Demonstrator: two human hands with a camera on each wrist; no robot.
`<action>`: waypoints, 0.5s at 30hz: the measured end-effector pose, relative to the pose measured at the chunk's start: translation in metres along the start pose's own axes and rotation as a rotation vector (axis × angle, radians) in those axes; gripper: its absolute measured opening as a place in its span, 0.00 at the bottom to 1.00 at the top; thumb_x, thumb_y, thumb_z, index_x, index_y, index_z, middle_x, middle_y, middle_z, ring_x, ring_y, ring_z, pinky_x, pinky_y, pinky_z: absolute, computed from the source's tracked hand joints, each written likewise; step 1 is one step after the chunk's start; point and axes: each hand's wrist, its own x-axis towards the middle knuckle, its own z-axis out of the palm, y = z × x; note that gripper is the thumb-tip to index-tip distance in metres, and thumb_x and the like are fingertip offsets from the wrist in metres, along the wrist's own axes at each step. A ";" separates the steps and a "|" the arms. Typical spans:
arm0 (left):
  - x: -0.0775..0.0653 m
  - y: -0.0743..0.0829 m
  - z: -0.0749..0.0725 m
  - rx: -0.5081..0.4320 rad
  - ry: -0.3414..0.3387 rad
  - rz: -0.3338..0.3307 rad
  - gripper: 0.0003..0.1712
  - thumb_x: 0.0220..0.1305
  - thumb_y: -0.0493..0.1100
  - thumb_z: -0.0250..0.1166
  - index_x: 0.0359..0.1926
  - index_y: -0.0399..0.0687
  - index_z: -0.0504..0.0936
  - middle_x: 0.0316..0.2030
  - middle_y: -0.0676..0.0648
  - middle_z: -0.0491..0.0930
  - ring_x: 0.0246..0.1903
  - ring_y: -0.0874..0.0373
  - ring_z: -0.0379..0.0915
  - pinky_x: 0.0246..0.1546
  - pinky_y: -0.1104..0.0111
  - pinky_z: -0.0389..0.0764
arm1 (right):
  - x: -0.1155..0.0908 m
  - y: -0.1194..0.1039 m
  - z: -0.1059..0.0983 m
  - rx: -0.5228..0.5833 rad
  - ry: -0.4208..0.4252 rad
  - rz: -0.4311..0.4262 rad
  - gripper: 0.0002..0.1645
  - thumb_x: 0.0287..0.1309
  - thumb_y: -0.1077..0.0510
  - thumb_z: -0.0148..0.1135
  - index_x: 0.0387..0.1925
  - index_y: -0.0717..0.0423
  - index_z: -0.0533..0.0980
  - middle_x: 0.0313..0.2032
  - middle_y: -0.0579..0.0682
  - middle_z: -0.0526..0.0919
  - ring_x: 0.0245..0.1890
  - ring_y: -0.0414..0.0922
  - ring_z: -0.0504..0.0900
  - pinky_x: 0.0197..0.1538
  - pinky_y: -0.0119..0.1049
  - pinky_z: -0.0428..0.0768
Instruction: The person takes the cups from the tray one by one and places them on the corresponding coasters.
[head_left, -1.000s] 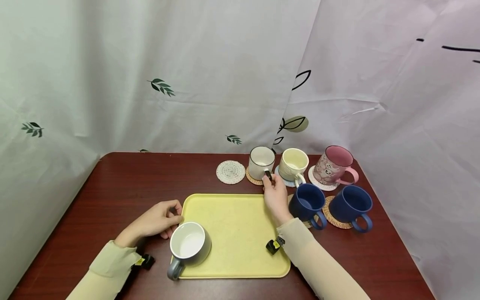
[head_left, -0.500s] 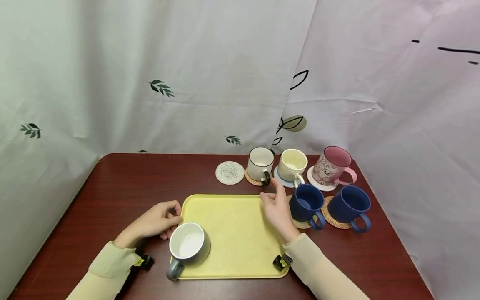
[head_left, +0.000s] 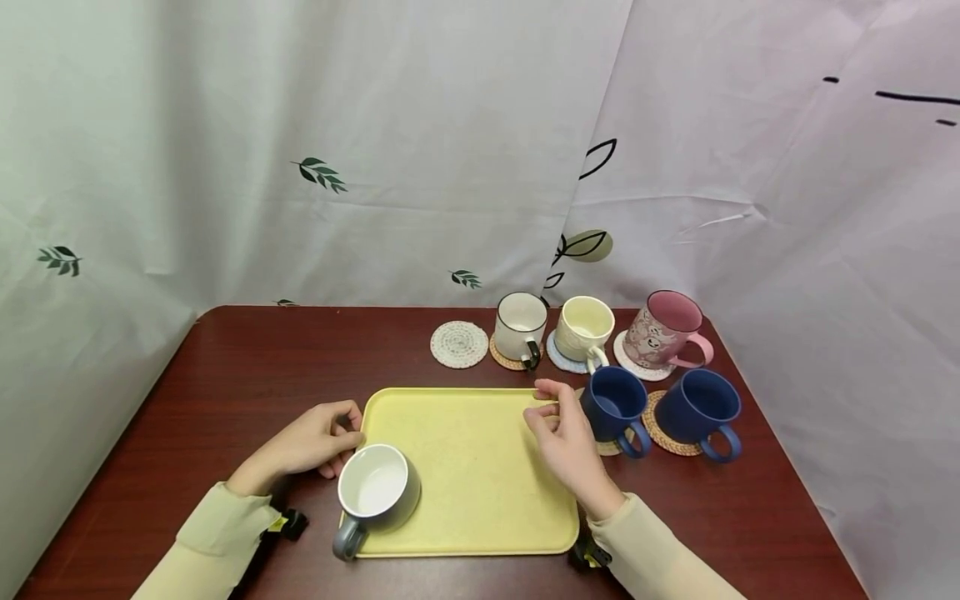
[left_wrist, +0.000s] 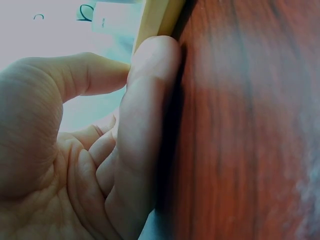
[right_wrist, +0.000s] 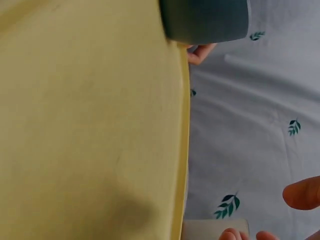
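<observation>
A yellow tray (head_left: 480,467) lies on the table with a grey mug (head_left: 378,492), white inside, on its near left corner. At the tray's left rim my left hand (head_left: 318,437) pinches the edge between thumb and index finger, as the left wrist view shows. Over the tray's right side hovers my right hand (head_left: 566,437), holding nothing, fingers loosely bent and thumb apart from them. Just beyond its fingertips, a white mug (head_left: 520,329) with a black handle stands on a woven coaster. A dark blue mug (head_left: 611,404) is close by on the right.
A bare white coaster (head_left: 459,344) lies left of the white mug. To the right stand a cream mug (head_left: 583,329), a pink mug (head_left: 663,329) and another blue mug (head_left: 696,408), each on a coaster. A pale curtain (head_left: 420,167) hangs behind the table (head_left: 300,350).
My right hand has let go of the white mug's handle and drawn back toward me over the tray. The white mug stays on its coaster; my left hand has not moved.
</observation>
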 end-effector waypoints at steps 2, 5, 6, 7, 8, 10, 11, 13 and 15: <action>0.000 0.000 0.000 -0.001 -0.002 -0.002 0.08 0.69 0.39 0.64 0.40 0.40 0.73 0.17 0.47 0.80 0.15 0.60 0.78 0.14 0.65 0.81 | -0.005 0.001 -0.005 -0.040 -0.008 -0.020 0.21 0.68 0.64 0.64 0.60 0.58 0.73 0.49 0.57 0.80 0.43 0.44 0.79 0.43 0.27 0.76; 0.000 0.000 -0.001 0.001 -0.004 -0.002 0.09 0.69 0.39 0.64 0.40 0.39 0.73 0.17 0.47 0.80 0.15 0.60 0.78 0.14 0.65 0.82 | -0.013 0.006 -0.012 -0.133 -0.040 -0.038 0.16 0.66 0.62 0.66 0.54 0.59 0.76 0.40 0.50 0.79 0.37 0.39 0.76 0.39 0.26 0.75; 0.000 0.000 -0.001 0.002 -0.003 -0.002 0.09 0.69 0.39 0.64 0.40 0.40 0.73 0.17 0.47 0.80 0.15 0.60 0.78 0.14 0.65 0.82 | -0.016 0.008 -0.015 -0.168 -0.052 -0.039 0.15 0.66 0.61 0.67 0.52 0.58 0.76 0.38 0.48 0.79 0.36 0.38 0.76 0.38 0.26 0.75; 0.000 0.000 -0.001 0.002 -0.004 -0.003 0.09 0.69 0.39 0.64 0.40 0.40 0.73 0.17 0.47 0.80 0.15 0.60 0.78 0.14 0.65 0.82 | -0.018 0.010 -0.018 -0.204 -0.060 -0.040 0.13 0.65 0.60 0.67 0.50 0.57 0.77 0.36 0.47 0.78 0.34 0.37 0.75 0.38 0.26 0.75; 0.000 0.001 -0.001 0.003 -0.004 -0.003 0.09 0.70 0.39 0.64 0.40 0.40 0.73 0.17 0.47 0.80 0.15 0.60 0.78 0.14 0.65 0.82 | -0.020 0.012 -0.020 -0.240 -0.069 -0.038 0.12 0.65 0.59 0.68 0.47 0.56 0.77 0.35 0.45 0.77 0.33 0.36 0.74 0.37 0.26 0.74; 0.000 0.001 -0.001 0.004 -0.003 -0.003 0.09 0.69 0.39 0.64 0.40 0.40 0.73 0.17 0.47 0.80 0.15 0.59 0.78 0.14 0.65 0.82 | -0.025 0.014 -0.026 -0.304 -0.080 -0.027 0.09 0.64 0.58 0.68 0.43 0.53 0.77 0.32 0.43 0.76 0.30 0.35 0.73 0.36 0.26 0.73; 0.000 0.001 -0.001 0.004 -0.002 -0.003 0.09 0.69 0.39 0.65 0.40 0.40 0.73 0.17 0.47 0.80 0.15 0.59 0.78 0.14 0.65 0.82 | -0.027 0.016 -0.029 -0.336 -0.086 -0.022 0.09 0.64 0.57 0.69 0.41 0.51 0.77 0.31 0.42 0.75 0.29 0.34 0.73 0.36 0.27 0.73; 0.000 0.001 -0.001 0.003 -0.002 -0.003 0.09 0.69 0.39 0.65 0.40 0.40 0.73 0.17 0.47 0.80 0.15 0.59 0.78 0.14 0.65 0.82 | -0.030 0.018 -0.035 -0.399 -0.099 -0.009 0.09 0.64 0.54 0.69 0.38 0.48 0.75 0.28 0.41 0.74 0.26 0.34 0.71 0.34 0.27 0.70; 0.000 0.001 0.000 0.003 -0.002 -0.002 0.09 0.69 0.39 0.65 0.40 0.39 0.73 0.17 0.47 0.80 0.15 0.59 0.78 0.14 0.65 0.82 | -0.034 0.021 -0.040 -0.458 -0.114 0.004 0.10 0.64 0.52 0.69 0.36 0.47 0.74 0.25 0.40 0.73 0.25 0.34 0.70 0.32 0.29 0.68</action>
